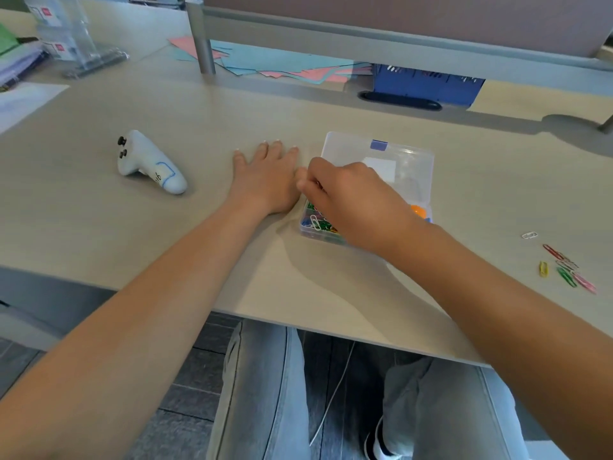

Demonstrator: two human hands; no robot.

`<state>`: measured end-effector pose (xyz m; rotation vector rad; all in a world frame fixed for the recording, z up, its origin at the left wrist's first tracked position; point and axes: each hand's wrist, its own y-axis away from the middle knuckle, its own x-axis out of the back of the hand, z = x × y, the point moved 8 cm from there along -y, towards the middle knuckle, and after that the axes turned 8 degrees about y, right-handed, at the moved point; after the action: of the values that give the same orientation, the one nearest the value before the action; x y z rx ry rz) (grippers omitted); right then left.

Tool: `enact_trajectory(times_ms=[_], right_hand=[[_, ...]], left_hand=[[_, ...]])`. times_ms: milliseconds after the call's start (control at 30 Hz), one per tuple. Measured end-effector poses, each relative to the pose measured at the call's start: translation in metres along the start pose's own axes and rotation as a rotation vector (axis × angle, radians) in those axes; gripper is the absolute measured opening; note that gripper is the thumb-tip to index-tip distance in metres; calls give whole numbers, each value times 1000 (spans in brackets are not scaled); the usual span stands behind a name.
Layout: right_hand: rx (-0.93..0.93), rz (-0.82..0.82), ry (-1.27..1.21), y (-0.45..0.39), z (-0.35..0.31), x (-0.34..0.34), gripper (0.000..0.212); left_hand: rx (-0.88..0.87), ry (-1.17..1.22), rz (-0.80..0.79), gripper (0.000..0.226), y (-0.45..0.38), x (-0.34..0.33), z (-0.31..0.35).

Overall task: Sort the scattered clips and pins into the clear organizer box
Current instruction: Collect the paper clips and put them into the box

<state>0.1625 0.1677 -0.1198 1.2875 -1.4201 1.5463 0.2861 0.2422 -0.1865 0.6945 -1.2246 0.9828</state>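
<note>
right hand [345, 197] fingers curled, contents unclear | left hand [265, 174] flat | clear organizer box [411, 161] holds coloured clips

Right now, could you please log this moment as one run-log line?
left hand: flat on desk | right hand: over organizer box | loose clips: right

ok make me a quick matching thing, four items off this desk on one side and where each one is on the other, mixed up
1. left hand
2. right hand
3. controller
4. loose clips

a. far right of the desk
b. over the organizer box
c. flat on the desk beside the box
d. left of both hands

Pairs: 1-c, 2-b, 3-d, 4-a
</note>
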Motion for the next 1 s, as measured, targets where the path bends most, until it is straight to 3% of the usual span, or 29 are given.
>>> enact_trajectory(times_ms=[233,600,833,1000], right_hand=[[9,86,147,4,-4,-3,25],[-3,78,84,5,-1,-4,28],[-150,136,-51,-9,31,10,33],[-213,120,25,-17,44,10,33]], left_hand=[[-1,22,7,58,0,3,0],[-11,61,32,50,1,5,1],[10,67,64,55,-5,1,-2],[1,53,79,56,-6,1,-4]])
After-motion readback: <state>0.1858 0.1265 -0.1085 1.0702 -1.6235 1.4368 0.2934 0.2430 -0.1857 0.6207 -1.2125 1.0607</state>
